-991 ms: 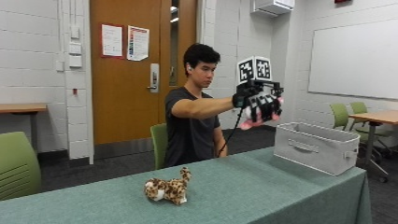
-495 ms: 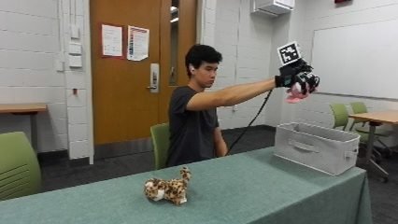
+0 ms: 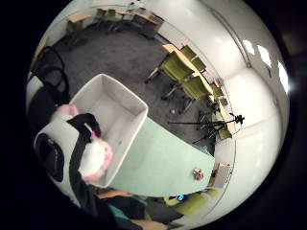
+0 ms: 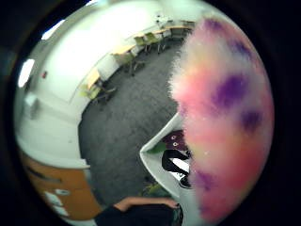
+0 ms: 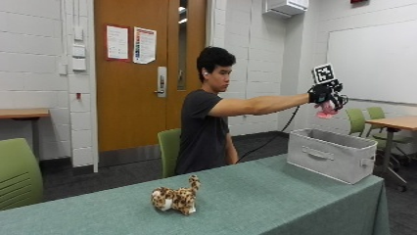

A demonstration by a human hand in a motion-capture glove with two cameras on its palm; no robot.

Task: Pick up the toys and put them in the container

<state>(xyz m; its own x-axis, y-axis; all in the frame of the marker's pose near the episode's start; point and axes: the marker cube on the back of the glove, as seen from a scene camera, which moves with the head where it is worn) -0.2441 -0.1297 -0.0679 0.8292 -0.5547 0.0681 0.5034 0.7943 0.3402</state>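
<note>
The gloved right grip [image 5: 326, 98] clutches a fluffy pink-and-purple plush toy [image 5: 324, 112]; the grey fabric rectangular container [image 5: 331, 154] sits directly below it.

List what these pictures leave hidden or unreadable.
- Pink plush toy: outside view, mostly covered by the gloved right hand; its shape is unclear.
- Container floor: little finger view, partly hidden by hand and toy.
- Spotted plush toy: there, too small to identify.
- Door notices: unreadable.
</note>
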